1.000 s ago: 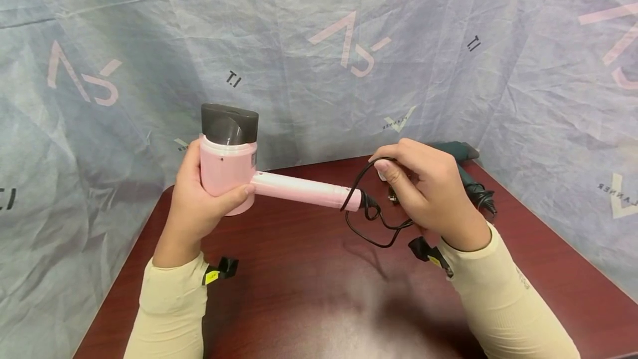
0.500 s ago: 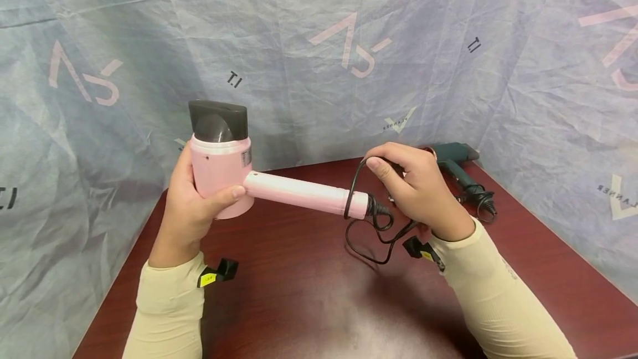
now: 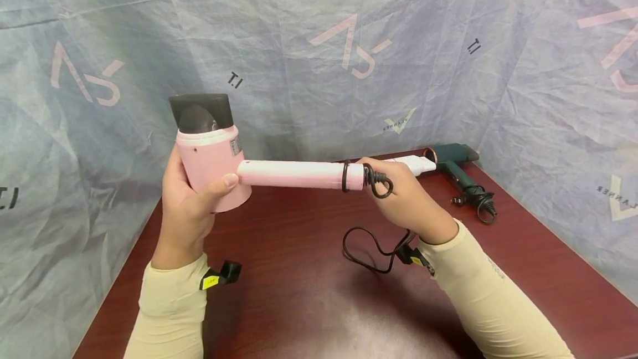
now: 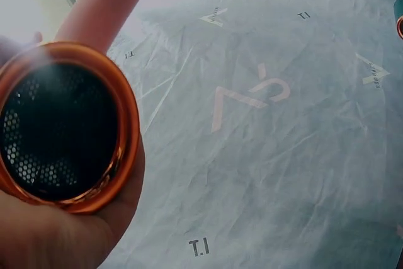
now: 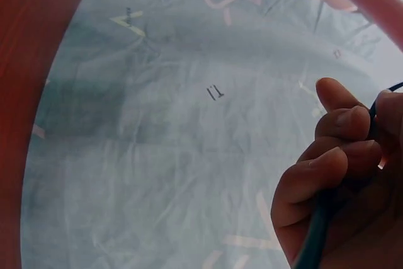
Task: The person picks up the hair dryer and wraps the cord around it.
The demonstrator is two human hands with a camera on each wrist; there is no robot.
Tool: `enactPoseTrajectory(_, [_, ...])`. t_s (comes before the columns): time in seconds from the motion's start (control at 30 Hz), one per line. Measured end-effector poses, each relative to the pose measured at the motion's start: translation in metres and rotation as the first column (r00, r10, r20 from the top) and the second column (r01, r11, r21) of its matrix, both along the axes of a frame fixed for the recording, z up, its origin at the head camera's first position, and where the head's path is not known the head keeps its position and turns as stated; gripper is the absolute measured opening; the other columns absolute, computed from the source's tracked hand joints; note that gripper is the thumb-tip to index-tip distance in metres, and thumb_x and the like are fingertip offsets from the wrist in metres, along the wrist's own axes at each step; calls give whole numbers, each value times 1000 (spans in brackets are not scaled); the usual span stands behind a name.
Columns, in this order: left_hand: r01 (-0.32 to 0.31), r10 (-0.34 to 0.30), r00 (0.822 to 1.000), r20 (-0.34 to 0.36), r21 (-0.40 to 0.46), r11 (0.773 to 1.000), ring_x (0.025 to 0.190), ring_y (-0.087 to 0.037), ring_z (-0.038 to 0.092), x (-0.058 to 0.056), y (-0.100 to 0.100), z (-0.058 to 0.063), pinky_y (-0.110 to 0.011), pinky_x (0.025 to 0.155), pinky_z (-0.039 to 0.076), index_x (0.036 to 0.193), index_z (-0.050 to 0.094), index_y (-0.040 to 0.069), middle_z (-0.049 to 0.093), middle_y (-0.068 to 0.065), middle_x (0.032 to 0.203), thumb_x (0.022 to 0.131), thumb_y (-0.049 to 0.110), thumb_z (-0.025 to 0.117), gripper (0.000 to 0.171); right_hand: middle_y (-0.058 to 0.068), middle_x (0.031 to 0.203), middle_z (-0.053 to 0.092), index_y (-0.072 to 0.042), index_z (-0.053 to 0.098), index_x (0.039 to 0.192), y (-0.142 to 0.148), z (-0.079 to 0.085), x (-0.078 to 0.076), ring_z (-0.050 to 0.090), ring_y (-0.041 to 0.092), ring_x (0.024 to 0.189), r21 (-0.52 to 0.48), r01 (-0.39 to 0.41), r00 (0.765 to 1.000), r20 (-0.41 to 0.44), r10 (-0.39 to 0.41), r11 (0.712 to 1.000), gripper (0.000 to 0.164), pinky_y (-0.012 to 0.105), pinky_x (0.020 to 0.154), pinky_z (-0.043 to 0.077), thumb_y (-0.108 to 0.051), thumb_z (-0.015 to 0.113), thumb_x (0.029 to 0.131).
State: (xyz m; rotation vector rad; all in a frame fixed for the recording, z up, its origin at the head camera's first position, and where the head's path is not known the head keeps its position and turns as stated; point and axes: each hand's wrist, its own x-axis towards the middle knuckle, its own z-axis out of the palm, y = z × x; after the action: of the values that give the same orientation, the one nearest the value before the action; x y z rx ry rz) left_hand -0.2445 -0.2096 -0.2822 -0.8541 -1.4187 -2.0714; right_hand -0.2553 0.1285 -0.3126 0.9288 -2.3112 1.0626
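My left hand (image 3: 186,204) grips the round body of a pink hair dryer (image 3: 294,175), thumb across its front, and holds it up over the table. A dark flat nozzle (image 3: 201,112) tops the body, and the handle points right. The copper-ringed rear grille (image 4: 60,130) faces the left wrist camera. Around the handle's end runs one turn of the black cord (image 3: 345,176). My right hand (image 3: 406,198), partly behind the handle's end, holds the cord; the right wrist view has it pinched at the thumb and passing through curled fingers (image 5: 315,174). A cord loop (image 3: 369,265) hangs below.
Toward the back right of the dark red table (image 3: 299,303) lie a green hair dryer (image 3: 451,154) with its cord bundled (image 3: 480,201) and a white appliance (image 3: 418,164) beside it. A grey printed cloth (image 3: 299,71) hangs behind and at both sides.
The hair dryer has shifted left and tilted, its handle end rising lately. My right hand has gone from above the handle's end to behind it, drawing the cord around the handle.
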Motion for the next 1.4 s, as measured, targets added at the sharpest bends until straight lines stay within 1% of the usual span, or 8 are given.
enactPoseTrajectory(0.13, [-21, 21, 1000, -1, 41, 999, 98, -33, 65, -2, 3, -1, -36, 81, 60, 137, 54, -6, 63, -23, 117, 71, -18, 68, 68, -7, 64, 37, -22, 62, 84, -8, -5, 3, 32, 8, 58, -8, 15, 995, 102, -14, 1000, 36, 28, 56, 36, -40, 46, 111])
enactPoseTrajectory(0.23, [-54, 54, 999, 2, 46, 997, 97, -32, 65, -3, 5, -1, -36, 81, 60, 136, 55, -5, 64, -21, 115, 72, -17, 69, 67, -6, 65, 43, -22, 68, 97, -14, -6, 5, 38, 10, 59, 0, -6, 995, 96, 6, 1000, 29, 28, 59, 40, -31, 45, 112])
enactPoseTrajectory(0.37, [-97, 97, 995, 2, 77, 992, 96, -32, 65, -5, 7, -1, -36, 80, 59, 134, 57, -4, 64, -22, 113, 72, -15, 71, 65, -7, 67, 48, -24, 67, 110, -19, -7, 7, 44, 10, 60, 69, -13, 997, 80, 8, 998, 28, 29, 63, 46, -34, 40, 113])
enactPoseTrajectory(0.53, [-157, 161, 987, -9, 183, 970, 96, -34, 67, -7, 7, -2, -38, 83, 59, 131, 59, -6, 66, -24, 118, 71, -16, 73, 63, -11, 95, 70, -24, 67, 115, -26, -9, 9, 64, 4, 85, 180, -35, 992, 124, 12, 983, 33, 34, 82, 56, -40, 38, 113])
enactPoseTrajectory(0.67, [-196, 203, 979, -11, 223, 955, 98, -34, 66, -7, 6, -1, -38, 87, 59, 132, 58, -5, 66, -23, 119, 70, -16, 74, 64, -11, 111, 74, -25, 68, 113, -30, -12, 10, 69, 4, 103, 203, -38, 992, 129, 12, 978, 33, 36, 91, 57, -41, 39, 113])
enactPoseTrajectory(0.93, [-254, 268, 963, -24, 249, 935, 99, -33, 65, -5, 9, 0, -37, 86, 58, 128, 57, -4, 66, -22, 118, 70, -15, 76, 62, -12, 80, 60, -24, 65, 104, -31, -11, 19, 53, 6, 72, 217, -12, 999, 54, 0, 976, 29, 28, 71, 50, -40, 43, 112])
enactPoseTrajectory(1.17, [-301, 317, 948, -19, 266, 916, 96, -31, 65, 5, 14, 7, -35, 86, 57, 126, 57, -5, 68, -22, 115, 67, -15, 78, 63, -16, 91, 67, -22, 68, 110, -26, 0, 33, 56, 3, 75, 255, 30, 998, -54, -16, 967, 25, 26, 70, 50, -36, 47, 111])
enactPoseTrajectory(1.4, [-322, 340, 938, -64, 203, 925, 96, -30, 66, 6, 16, 7, -33, 85, 56, 125, 57, -4, 69, -22, 112, 64, -14, 80, 67, -15, 79, 57, -18, 68, 112, -16, 13, 43, 48, 1, 66, 272, 54, 981, -191, -1, 961, 16, 23, 63, 46, -24, 54, 108])
